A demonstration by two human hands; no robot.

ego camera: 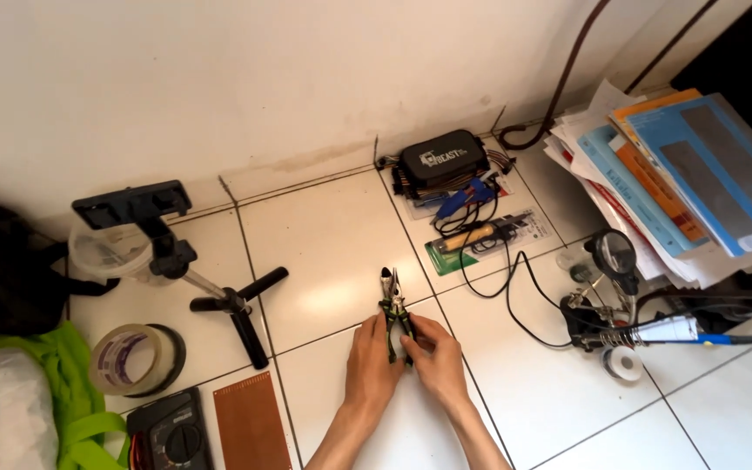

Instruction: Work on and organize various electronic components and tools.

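Both hands are low in the middle of the view, and they hold one small tool together. The left hand (371, 359) is curled around the left handle of the cutting pliers (393, 313). The right hand (435, 361) is curled around the right handle, with its fingers pinching it. The hands touch each other at the tool. The pliers have green and black handles, and the metal tip points to 12 o'clock, away from the person. The tip sits just over the white tile floor (324, 244).

At 9 o'clock from the hands stands a small black tripod (186, 261), with a clear plastic tub (106, 252) just behind it. At 8 o'clock lies a roll of tape (134, 357). Near it, at 7 o'clock, are a black meter with a dial (171, 435) and a brown board with tiny holes (251, 421). A bright green bag (71, 392) is at the far left edge.

At 1 o'clock, near the wall, sits a black case (442, 160) on some packs of parts. A soldering iron in its packet (480, 235) lies just below it. At 3 o'clock is a stand with clips and a round magnifying glass (613, 257), and another soldering iron (672, 329) rests on it. A little roll of solder wire (624, 364) lies just beside the stand. A messy pile of papers and folders (681, 174) is at 2 o'clock.
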